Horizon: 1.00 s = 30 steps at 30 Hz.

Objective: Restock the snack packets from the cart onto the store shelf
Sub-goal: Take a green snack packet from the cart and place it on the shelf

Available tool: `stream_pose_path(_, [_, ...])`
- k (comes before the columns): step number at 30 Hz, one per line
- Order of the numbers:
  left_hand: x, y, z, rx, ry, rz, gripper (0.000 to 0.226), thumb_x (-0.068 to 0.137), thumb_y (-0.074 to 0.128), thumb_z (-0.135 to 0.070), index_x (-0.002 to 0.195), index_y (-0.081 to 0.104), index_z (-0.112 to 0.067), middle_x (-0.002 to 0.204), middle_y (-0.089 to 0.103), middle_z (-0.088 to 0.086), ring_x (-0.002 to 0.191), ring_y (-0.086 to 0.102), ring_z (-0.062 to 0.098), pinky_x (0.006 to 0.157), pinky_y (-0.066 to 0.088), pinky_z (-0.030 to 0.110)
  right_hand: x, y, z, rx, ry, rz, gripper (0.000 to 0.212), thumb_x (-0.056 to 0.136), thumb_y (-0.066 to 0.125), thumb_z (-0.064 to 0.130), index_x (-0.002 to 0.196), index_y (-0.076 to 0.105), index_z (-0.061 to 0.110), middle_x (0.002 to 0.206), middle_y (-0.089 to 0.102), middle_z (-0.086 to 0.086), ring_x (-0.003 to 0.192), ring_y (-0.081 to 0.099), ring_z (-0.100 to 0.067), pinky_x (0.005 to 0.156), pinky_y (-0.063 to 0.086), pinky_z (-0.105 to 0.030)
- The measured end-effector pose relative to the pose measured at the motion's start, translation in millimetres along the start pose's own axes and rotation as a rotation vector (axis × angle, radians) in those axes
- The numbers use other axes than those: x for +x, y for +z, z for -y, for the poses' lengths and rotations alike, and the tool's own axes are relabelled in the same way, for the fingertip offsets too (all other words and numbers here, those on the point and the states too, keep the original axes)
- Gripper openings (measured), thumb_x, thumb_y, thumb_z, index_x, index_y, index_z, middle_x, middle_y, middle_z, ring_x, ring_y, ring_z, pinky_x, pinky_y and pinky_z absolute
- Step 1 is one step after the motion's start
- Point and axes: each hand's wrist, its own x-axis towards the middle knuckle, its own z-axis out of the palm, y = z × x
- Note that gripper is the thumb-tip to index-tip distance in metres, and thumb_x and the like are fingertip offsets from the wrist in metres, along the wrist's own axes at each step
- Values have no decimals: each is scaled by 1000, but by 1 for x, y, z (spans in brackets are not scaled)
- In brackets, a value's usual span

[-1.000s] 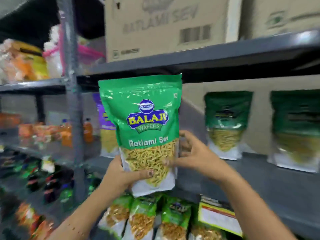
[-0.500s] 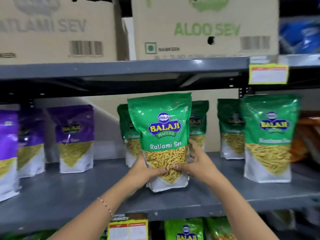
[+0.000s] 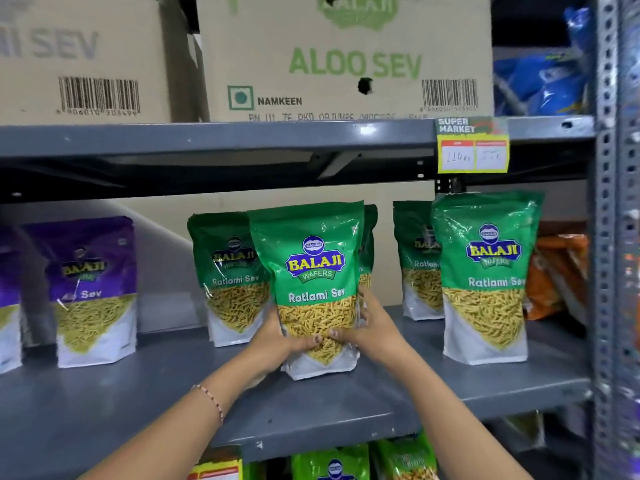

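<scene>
shop | price tag [image 3: 472, 145] on metal shelf [image 3: 214, 138] | snack packets [image 3: 485, 278]

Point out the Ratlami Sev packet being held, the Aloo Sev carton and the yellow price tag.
Ratlami Sev packet [image 3: 313, 268]: head view, on its logo.
Aloo Sev carton [image 3: 346, 64]: head view, on its printed front.
Yellow price tag [image 3: 472, 154]: head view, on its white price boxes.

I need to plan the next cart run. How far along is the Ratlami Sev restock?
Done: several green packets already stand on the shelf, such as one at right. In hand: left hand and right hand are setting the held packet upright. Left: open shelf space remains in front; the cart is out of view.
</scene>
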Motion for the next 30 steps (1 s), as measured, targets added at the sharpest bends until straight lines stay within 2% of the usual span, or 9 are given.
stream_pose_path(6, [9,6,4,-60,-40,44,115,38,95,-44,134,35,-23,127,63,2,119,60,21,105,47,44,6,-7,-5,-36,9,-34,85,67,84,0,127,35,37,128,60,-4,116,60,-19,101,50,-46])
stream_pose_path(10, [13,8,7,-83,-45,54,84,63,88,-14,128,35,-26,127,61,0,113,61,12,90,52,24,9,-10,-12,-6,-19,-25,82,69,81,-6,131,39,27,126,62,-5,105,63,-6,87,57,-28])
stream_pose_path(13, [17,7,6,-75,-44,97,76,69,84,-8,120,33,-33,121,60,-7,111,58,8,85,49,18,12,-10,-16,15,-32,-35,80,68,81,-7,129,41,27,125,64,-5,102,64,-1,78,58,-20])
stream_pose_path(19, [16,5,6,-70,-71,117,82,69,84,-12,128,30,-30,129,57,-2,118,56,14,99,45,30,11,-10,-19,1,-41,-34,78,68,80,-7,129,44,26,127,64,-9,103,66,-3,82,59,-25])
stream_pose_path(21, [12,2,0,-41,-66,148,93,64,88,-27,136,29,-25,134,55,-4,122,54,14,108,42,36,3,-11,-17,20,-22,-25,76,70,81,-2,123,45,36,132,61,-10,116,63,-17,89,58,-33])
stream_pose_path(23, [2,-9,-8,-42,-49,127,104,60,88,-36,143,25,-25,144,45,-12,131,44,10,114,33,34,-9,-9,-8,-21,-29,-106,77,72,83,11,127,40,43,142,53,-3,129,52,-18,100,49,-39])
stream_pose_path(25, [-19,-33,-20,-115,-22,36,81,78,76,-17,142,26,-22,143,42,-15,127,40,5,105,35,20,-21,0,11,-104,-95,-243,77,77,79,12,139,37,30,144,47,2,132,45,-13,104,42,-37])
stream_pose_path(27, [-50,-64,-31,-163,-22,-6,64,85,64,-8,142,37,-15,150,44,-1,126,47,6,96,44,16,-38,13,34,-55,-274,-313,63,81,73,5,135,44,22,141,53,-5,131,49,-15,109,41,-44])
stream_pose_path(30, [-130,-132,-21,-226,-70,-77,50,74,70,-29,122,60,-19,137,61,5,119,62,16,98,50,29,-74,71,55,108,-394,-104,34,85,64,-4,113,58,14,120,67,-15,112,63,-13,95,52,-26])
